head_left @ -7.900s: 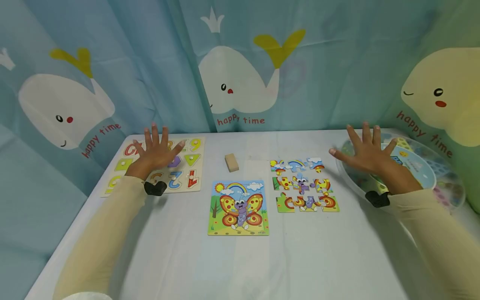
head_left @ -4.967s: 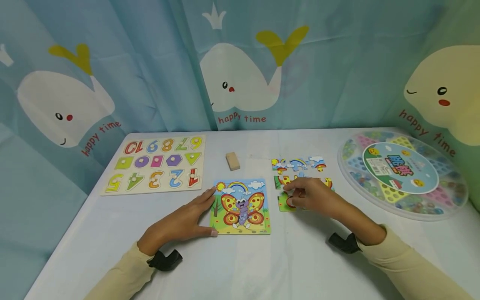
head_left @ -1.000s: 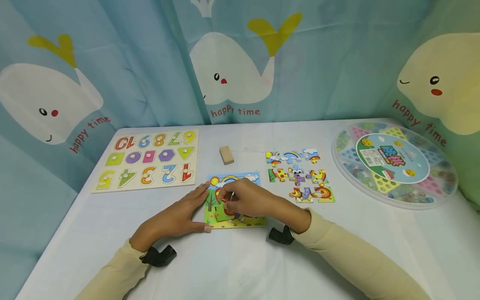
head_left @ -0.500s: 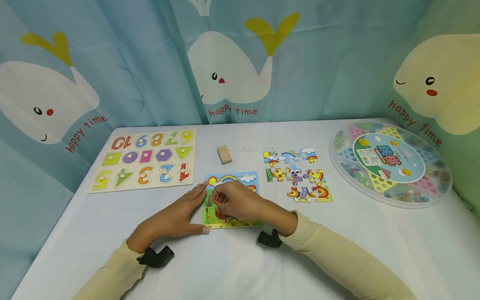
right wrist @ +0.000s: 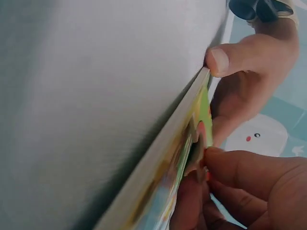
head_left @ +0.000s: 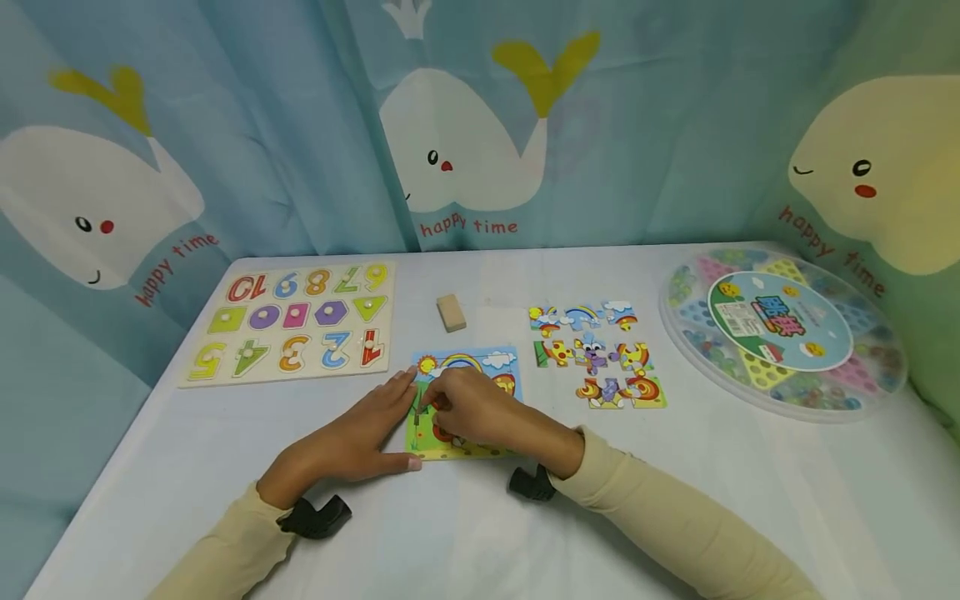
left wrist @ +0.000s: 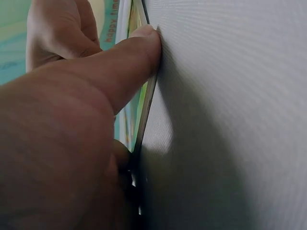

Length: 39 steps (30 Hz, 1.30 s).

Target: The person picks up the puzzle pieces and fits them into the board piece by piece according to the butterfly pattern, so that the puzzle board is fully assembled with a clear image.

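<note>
The butterfly puzzle board (head_left: 498,362) lies flat near the middle of the table. My left hand (head_left: 347,440) rests along its left edge, fingers extended, with the thumb at the near left corner. Over the board, my right hand (head_left: 480,407) pinches a green puzzle piece (right wrist: 205,115) between thumb and fingers; the piece lies at the board's lower left and looks slightly raised in the right wrist view. My right hand hides much of the butterfly picture. To the right, loose puzzle pieces (head_left: 591,353) lie in three rows, the nearest row holding two joined-looking butterfly pieces (head_left: 609,392).
A wooden number-and-shape board (head_left: 270,373) lies at the back left. Behind the puzzle is a small wooden block (head_left: 452,312). A round, clear-lidded box of marbles (head_left: 780,321) sits at the back right, and a whale-print curtain (head_left: 630,167) hangs behind the table.
My right hand has brought the green corner piece from the loose pieces onto the board, then shifted it slightly left and down. My left hand has stayed at the board's left edge.
</note>
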Tool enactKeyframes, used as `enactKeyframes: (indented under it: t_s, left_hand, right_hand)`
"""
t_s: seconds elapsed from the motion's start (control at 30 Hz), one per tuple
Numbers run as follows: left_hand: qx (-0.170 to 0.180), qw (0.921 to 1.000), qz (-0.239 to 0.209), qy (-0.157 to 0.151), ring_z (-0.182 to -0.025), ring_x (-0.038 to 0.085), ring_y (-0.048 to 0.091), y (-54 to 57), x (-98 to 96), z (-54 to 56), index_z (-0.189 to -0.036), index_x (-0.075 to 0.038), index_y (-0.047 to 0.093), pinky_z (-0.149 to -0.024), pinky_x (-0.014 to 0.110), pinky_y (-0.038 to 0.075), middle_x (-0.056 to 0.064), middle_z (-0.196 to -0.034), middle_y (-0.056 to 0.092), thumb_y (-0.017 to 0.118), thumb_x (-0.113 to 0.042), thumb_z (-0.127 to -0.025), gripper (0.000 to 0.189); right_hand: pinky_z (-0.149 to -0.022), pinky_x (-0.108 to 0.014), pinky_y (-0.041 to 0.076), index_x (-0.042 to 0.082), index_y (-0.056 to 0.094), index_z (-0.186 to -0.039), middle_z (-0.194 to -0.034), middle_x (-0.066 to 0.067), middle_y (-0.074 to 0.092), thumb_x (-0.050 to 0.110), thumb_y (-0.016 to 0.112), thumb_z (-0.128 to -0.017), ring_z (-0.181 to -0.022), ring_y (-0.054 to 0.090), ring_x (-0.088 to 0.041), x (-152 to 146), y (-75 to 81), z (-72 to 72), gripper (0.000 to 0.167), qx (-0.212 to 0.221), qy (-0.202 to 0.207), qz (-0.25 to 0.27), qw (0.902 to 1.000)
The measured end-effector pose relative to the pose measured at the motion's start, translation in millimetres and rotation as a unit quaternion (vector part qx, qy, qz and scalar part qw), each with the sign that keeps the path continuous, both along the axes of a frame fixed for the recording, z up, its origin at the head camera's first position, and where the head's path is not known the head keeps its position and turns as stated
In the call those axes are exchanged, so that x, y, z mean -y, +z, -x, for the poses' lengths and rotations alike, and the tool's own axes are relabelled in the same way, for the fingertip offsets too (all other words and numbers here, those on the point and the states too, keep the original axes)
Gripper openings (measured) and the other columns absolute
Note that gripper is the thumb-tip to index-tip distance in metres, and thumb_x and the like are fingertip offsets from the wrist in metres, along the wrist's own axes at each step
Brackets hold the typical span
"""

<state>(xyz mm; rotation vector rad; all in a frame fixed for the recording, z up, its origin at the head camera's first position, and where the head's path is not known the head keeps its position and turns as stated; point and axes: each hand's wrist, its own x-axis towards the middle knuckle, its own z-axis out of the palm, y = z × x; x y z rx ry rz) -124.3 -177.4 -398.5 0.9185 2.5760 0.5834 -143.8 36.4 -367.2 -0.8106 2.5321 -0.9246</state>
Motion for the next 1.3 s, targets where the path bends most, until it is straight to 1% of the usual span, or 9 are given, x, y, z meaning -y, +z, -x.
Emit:
enactKeyframes:
  t_s: [0.07, 0.17, 0.3, 0.43, 0.63, 0.83, 1.07, 1.2, 1.3]
  left_hand:
    - [-0.001, 0.9999, 0.014, -0.008, -0.148, 0.024, -0.003, -1.3, -0.4, -1.0, -0.154, -0.001, 0.013, -0.117, 0.047, 0.008, 0.005, -0.163, -0.004, 0.060, -0.059, -0.089, 0.099]
    - [-0.004, 0.9996, 0.027, -0.011, -0.147, 0.023, -0.004, -1.1, -0.2, -2.6, -0.155, -0.001, 0.011, -0.118, 0.045, 0.006, 0.005, -0.162, -0.005, 0.057, -0.060, -0.090, 0.098]
    - [-0.002, 0.9997, 0.024, -0.007, -0.147, 0.023, -0.004, 1.2, -0.4, -2.9, -0.155, -0.002, 0.011, -0.118, 0.045, 0.006, 0.005, -0.163, -0.005, 0.058, -0.059, -0.090, 0.098]
    - [0.001, 0.9998, 0.021, -0.005, -0.147, 0.022, -0.004, 1.4, -1.8, -2.6, -0.155, -0.002, 0.012, -0.118, 0.045, 0.006, 0.004, -0.163, -0.004, 0.059, -0.058, -0.090, 0.098]
    - [0.011, 0.9999, 0.007, 0.000, -0.148, 0.023, -0.003, 3.2, -3.2, -2.8, -0.155, -0.002, 0.013, -0.118, 0.046, 0.006, 0.003, -0.163, -0.003, 0.062, -0.055, -0.089, 0.097]
    - [0.012, 0.9998, 0.010, 0.011, -0.147, 0.022, -0.004, 3.1, -1.5, -3.3, -0.155, -0.004, 0.013, -0.118, 0.046, 0.006, 0.002, -0.163, -0.004, 0.062, -0.057, -0.089, 0.098]
    - [0.012, 0.9999, 0.001, 0.011, -0.148, 0.022, -0.003, 1.6, -0.6, -2.6, -0.155, -0.004, 0.013, -0.118, 0.046, 0.006, 0.003, -0.163, -0.002, 0.063, -0.056, -0.088, 0.099]
    - [0.012, 0.9999, 0.001, 0.010, -0.148, 0.022, -0.002, 1.7, -0.8, -2.6, -0.155, -0.004, 0.014, -0.118, 0.046, 0.007, 0.003, -0.163, -0.001, 0.063, -0.056, -0.088, 0.099]
    - [0.013, 0.9998, -0.002, 0.011, -0.148, 0.023, -0.002, 1.8, -1.3, -2.8, -0.155, -0.004, 0.014, -0.118, 0.047, 0.007, 0.003, -0.163, -0.001, 0.064, -0.056, -0.088, 0.099]
  right_hand:
    - [-0.071, -0.022, 0.050, 0.001, 0.074, -0.104, -0.092, -0.001, 0.070, -0.002, 0.067, -0.085, -0.085, 0.058, -0.008, -0.2, -1.7, 0.4, 0.020, 0.003, 0.003, -0.002, 1.0000]
    - [-0.067, -0.023, 0.049, 0.000, 0.073, -0.105, -0.088, 0.000, 0.067, -0.001, 0.068, -0.086, -0.082, 0.056, -0.009, -0.3, -3.2, 0.9, 0.020, 0.001, 0.009, -0.007, 0.9999]
    - [-0.063, -0.023, 0.048, -0.001, 0.072, -0.105, -0.080, 0.003, 0.063, 0.001, 0.070, -0.085, -0.078, 0.054, -0.009, -0.4, -3.4, 1.9, 0.020, 0.005, 0.015, -0.011, 0.9998]
    - [-0.064, -0.022, 0.049, 0.000, 0.073, -0.103, -0.079, 0.002, 0.066, 0.000, 0.070, -0.085, -0.075, 0.057, -0.007, -0.9, -3.6, 3.1, 0.018, 0.016, 0.016, -0.013, 0.9997]
    - [-0.065, -0.023, 0.048, 0.001, 0.075, -0.100, -0.081, 0.001, 0.068, -0.001, 0.071, -0.084, -0.078, 0.056, -0.009, 0.5, -3.2, 4.5, 0.016, 0.013, 0.014, -0.025, 0.9995]
    - [-0.071, -0.024, 0.048, 0.002, 0.076, -0.099, -0.089, 0.000, 0.070, 0.003, 0.071, -0.085, -0.088, 0.053, -0.011, 4.9, -1.6, 4.4, 0.014, 0.005, 0.009, -0.037, 0.9993]
    - [-0.075, -0.024, 0.046, 0.002, 0.076, -0.103, -0.093, 0.000, 0.071, 0.004, 0.074, -0.084, -0.090, 0.051, -0.011, 7.7, -1.1, 3.6, 0.019, -0.008, 0.008, -0.057, 0.9983]
    - [-0.077, -0.023, 0.047, 0.002, 0.076, -0.104, -0.097, 0.000, 0.072, 0.004, 0.074, -0.084, -0.093, 0.052, -0.010, 7.6, -2.3, 4.4, 0.021, -0.001, 0.009, -0.054, 0.9985]
    - [-0.076, -0.023, 0.048, 0.002, 0.075, -0.105, -0.098, 0.000, 0.072, 0.001, 0.072, -0.084, -0.093, 0.053, -0.010, 5.3, -4.0, 6.1, 0.021, 0.010, 0.017, -0.039, 0.9990]
